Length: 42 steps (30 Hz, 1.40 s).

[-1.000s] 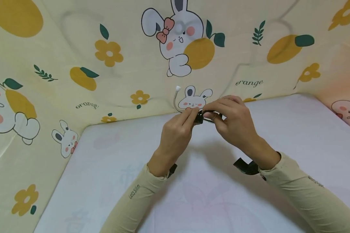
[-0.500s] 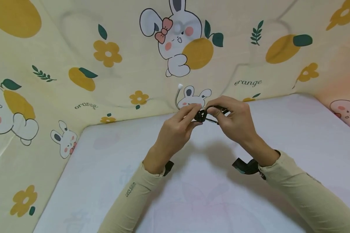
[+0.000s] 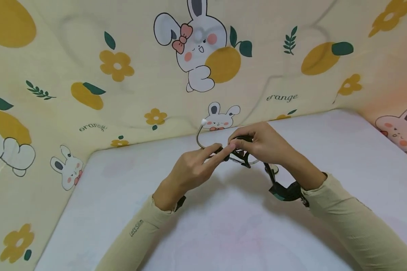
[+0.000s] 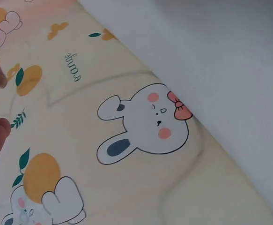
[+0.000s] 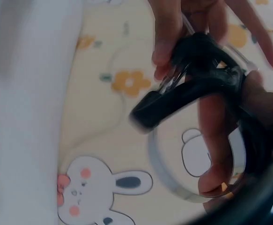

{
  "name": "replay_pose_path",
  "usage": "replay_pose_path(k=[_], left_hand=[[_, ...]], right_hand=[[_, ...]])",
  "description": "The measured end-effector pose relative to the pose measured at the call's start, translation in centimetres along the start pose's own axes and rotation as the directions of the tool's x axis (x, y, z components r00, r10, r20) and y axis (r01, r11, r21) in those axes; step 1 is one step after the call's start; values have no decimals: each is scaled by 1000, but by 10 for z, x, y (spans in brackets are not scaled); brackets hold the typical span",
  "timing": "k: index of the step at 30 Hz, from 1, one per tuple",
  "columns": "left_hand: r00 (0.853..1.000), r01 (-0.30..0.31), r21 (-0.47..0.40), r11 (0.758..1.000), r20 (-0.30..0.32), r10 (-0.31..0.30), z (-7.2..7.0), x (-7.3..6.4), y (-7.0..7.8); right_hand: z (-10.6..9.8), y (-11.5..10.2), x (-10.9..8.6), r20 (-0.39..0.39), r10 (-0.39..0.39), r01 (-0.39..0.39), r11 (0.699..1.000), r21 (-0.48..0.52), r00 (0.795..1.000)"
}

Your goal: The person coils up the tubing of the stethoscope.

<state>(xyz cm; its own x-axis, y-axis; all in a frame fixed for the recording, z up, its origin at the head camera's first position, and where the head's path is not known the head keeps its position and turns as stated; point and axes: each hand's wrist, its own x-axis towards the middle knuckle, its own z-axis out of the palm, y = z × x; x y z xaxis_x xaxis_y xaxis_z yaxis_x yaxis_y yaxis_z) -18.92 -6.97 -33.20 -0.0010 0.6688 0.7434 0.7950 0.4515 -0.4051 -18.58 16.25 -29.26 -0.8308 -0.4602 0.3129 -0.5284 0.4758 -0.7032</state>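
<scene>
A stethoscope with black tubing (image 3: 247, 162) is held up between both hands over the white surface. One thin metal ear tube curves up on the left to a white ear tip (image 3: 203, 122). Below the right hand hangs a small round disc (image 3: 275, 170), partly hidden. My left hand (image 3: 193, 167) grips the ear tube side, its fingers reaching toward the right ones. My right hand (image 3: 268, 145) pinches the black tubing. Up close in the right wrist view, the tubing (image 5: 188, 101) loops among the fingers, slightly blurred. Only some fingertips (image 4: 0, 131) show at the left wrist view's edge.
A white-covered surface (image 3: 203, 233) lies below the hands. Behind it rises a cream cloth wall (image 3: 176, 90) printed with rabbits, oranges and flowers, with side walls at left and right. A black wrist mount (image 3: 286, 191) sits under the right wrist.
Both hands have come down a little and the left one has shifted left. The compact black bundle has loosened: more tubing shows, and the round disc now hangs below the right hand.
</scene>
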Motion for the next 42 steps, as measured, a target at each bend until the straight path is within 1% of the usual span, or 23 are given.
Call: replay_pose_path(k=[3, 6, 8, 11, 14, 16, 19, 21, 23, 26, 29, 32, 35, 37, 39, 42], left_hand=[[1000, -23, -16, 1000, -3, 23, -5, -5, 1], [998, -56, -38, 998, 1, 56, -7, -7, 3], [997, -80, -55, 995, -3, 80, -6, -7, 4], [995, -101, -48, 994, -21, 100, -3, -7, 6], [994, -101, -21, 995, -39, 100, -3, -6, 6], [995, -87, -8, 996, -42, 87, -3, -5, 7], [999, -35, -43, 998, -37, 33, -5, -4, 9], [999, 18, -90, 996, -34, -21, -6, -4, 12], [996, 80, -146, 986, -25, -84, -8, -3, 17], [984, 168, -219, 961, -15, -176, -10, 0, 25], [967, 244, -270, 931, -11, -256, -11, 4, 30], [954, 284, -289, 914, -13, -301, -12, 7, 33], [946, 307, -302, 902, -7, -324, -13, 8, 35], [940, 324, -319, 891, 3, -341, -13, 8, 35], [932, 345, -346, 872, 16, -362, -12, 11, 35], [916, 385, -387, 838, 46, -399, -9, 17, 36]], right_hand=[[-1, 0, 2, 116, -1, -2, 1000, 31, 993], [-3, 0, 1, 185, -21, 18, 1000, 15, 983], [-4, 0, 0, 194, -32, 34, 999, -8, 981], [-3, 1, 0, 172, -49, 53, 998, -22, 984], [-1, 5, 1, 159, -41, 39, 999, 18, 986], [1, 8, 2, 156, -23, 15, 998, 56, 988], [3, 10, 3, 157, 10, -27, 994, 104, 988], [4, 11, 4, 161, 27, -48, 991, 128, 987], [4, 11, 5, 171, 42, -70, 984, 162, 984], [4, 14, 6, 195, 82, -128, 964, 235, 977], [3, 17, 7, 224, 122, -189, 931, 312, 967], [3, 21, 7, 262, 149, -239, 904, 355, 953], [3, 23, 9, 303, 160, -268, 893, 361, 940], [3, 24, 10, 320, 158, -275, 891, 361, 934], [1, 25, 10, 323, 163, -281, 889, 362, 932], [-3, 28, 9, 300, 171, -284, 877, 388, 938]])
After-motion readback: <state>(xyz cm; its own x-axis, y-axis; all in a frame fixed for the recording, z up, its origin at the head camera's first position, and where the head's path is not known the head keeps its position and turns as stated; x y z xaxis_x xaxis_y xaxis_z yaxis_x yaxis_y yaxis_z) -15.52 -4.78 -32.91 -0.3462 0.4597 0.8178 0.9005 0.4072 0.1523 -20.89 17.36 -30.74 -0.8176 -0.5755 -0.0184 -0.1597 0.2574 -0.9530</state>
